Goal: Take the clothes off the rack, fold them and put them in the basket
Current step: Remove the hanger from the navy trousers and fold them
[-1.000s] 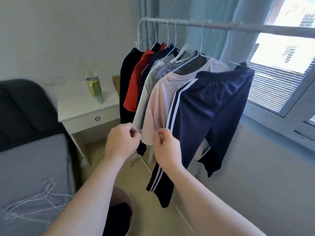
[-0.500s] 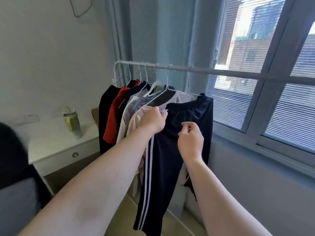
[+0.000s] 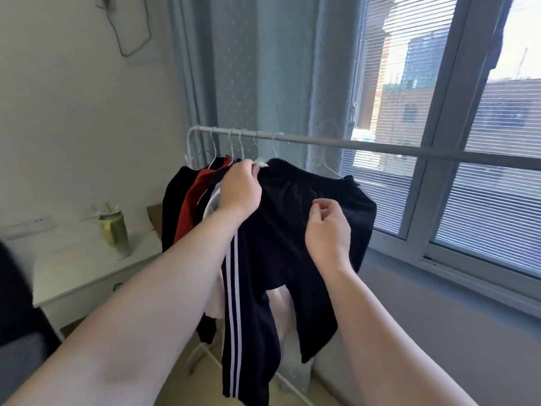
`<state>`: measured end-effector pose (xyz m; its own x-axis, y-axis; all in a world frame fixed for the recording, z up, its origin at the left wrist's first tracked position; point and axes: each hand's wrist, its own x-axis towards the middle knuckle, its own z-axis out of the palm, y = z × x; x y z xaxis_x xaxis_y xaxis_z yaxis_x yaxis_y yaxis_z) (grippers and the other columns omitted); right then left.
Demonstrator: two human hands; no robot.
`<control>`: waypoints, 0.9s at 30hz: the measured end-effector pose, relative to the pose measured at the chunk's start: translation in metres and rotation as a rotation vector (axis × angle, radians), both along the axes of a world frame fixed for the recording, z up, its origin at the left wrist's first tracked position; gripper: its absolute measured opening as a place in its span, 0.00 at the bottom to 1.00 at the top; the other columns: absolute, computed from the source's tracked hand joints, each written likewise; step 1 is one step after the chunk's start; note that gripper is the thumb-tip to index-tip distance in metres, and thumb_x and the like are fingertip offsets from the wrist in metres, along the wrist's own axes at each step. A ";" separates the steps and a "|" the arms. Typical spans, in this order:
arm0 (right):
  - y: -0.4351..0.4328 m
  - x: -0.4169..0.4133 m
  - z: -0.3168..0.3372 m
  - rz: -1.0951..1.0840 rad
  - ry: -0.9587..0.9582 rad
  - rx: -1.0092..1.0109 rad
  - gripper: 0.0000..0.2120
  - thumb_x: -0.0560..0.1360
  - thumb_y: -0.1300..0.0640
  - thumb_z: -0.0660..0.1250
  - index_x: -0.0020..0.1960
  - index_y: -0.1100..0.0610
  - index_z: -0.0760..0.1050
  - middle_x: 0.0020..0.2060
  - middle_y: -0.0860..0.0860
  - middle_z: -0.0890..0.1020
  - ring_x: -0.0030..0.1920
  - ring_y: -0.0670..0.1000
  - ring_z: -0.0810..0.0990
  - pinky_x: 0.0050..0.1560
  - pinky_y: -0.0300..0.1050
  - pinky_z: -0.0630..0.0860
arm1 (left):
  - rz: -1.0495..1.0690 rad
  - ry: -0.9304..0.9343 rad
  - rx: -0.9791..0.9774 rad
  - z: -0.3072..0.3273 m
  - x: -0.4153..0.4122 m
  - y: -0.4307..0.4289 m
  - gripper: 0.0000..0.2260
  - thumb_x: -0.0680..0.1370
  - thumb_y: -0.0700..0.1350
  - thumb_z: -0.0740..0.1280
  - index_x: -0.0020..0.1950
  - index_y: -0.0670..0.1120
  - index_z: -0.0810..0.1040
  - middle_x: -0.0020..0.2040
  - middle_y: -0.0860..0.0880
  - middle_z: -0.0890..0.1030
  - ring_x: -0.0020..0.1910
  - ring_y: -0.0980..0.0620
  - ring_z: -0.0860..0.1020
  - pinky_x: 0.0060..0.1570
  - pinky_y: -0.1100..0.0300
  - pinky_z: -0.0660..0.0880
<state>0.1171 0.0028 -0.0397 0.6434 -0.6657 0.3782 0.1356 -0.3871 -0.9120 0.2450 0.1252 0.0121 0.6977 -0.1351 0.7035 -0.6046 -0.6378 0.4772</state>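
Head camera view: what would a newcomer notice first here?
The navy track pants with white side stripes hang front and centre from the rack rail. The left hand holds their waistband at the top left, while the right hand hovers before them, fingers curled, holding nothing. Behind, right, a bright window with blinds.

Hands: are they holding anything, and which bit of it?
The left hand grips the dark trousers at the top corner of the waistband. The right hand holds nothing.
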 end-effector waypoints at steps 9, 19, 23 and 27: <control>0.037 -0.007 0.044 -0.034 -0.107 -0.122 0.13 0.83 0.50 0.58 0.64 0.50 0.75 0.61 0.43 0.74 0.53 0.43 0.74 0.47 0.35 0.67 | 0.108 -0.160 -0.182 0.034 -0.042 0.048 0.18 0.81 0.49 0.59 0.32 0.45 0.66 0.26 0.52 0.68 0.26 0.53 0.65 0.28 0.60 0.59; 0.092 -0.021 0.013 0.352 0.188 -0.188 0.13 0.79 0.56 0.58 0.43 0.57 0.79 0.24 0.55 0.79 0.22 0.53 0.80 0.32 0.42 0.78 | 0.056 -0.003 -0.262 0.006 -0.059 0.070 0.25 0.82 0.54 0.61 0.27 0.47 0.63 0.24 0.50 0.66 0.33 0.38 0.73 0.36 0.47 0.69; 0.107 -0.019 0.003 0.465 0.160 -0.146 0.09 0.78 0.59 0.60 0.47 0.52 0.80 0.24 0.51 0.79 0.21 0.52 0.79 0.25 0.38 0.72 | -0.011 0.059 -0.259 0.003 -0.068 0.077 0.22 0.83 0.53 0.60 0.30 0.49 0.71 0.26 0.53 0.71 0.34 0.45 0.76 0.39 0.52 0.70; 0.113 -0.013 0.003 0.489 0.156 -0.179 0.11 0.77 0.58 0.60 0.48 0.52 0.81 0.20 0.48 0.77 0.19 0.52 0.78 0.22 0.37 0.70 | -0.056 0.138 -0.279 0.001 -0.072 0.086 0.21 0.84 0.53 0.59 0.31 0.51 0.72 0.26 0.54 0.72 0.31 0.56 0.72 0.37 0.58 0.65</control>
<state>0.1037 0.1158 -0.0372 0.9197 -0.2079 0.3331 0.2070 -0.4642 -0.8612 0.1727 0.2116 0.0134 0.7864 0.0093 0.6176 -0.5519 -0.4384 0.7094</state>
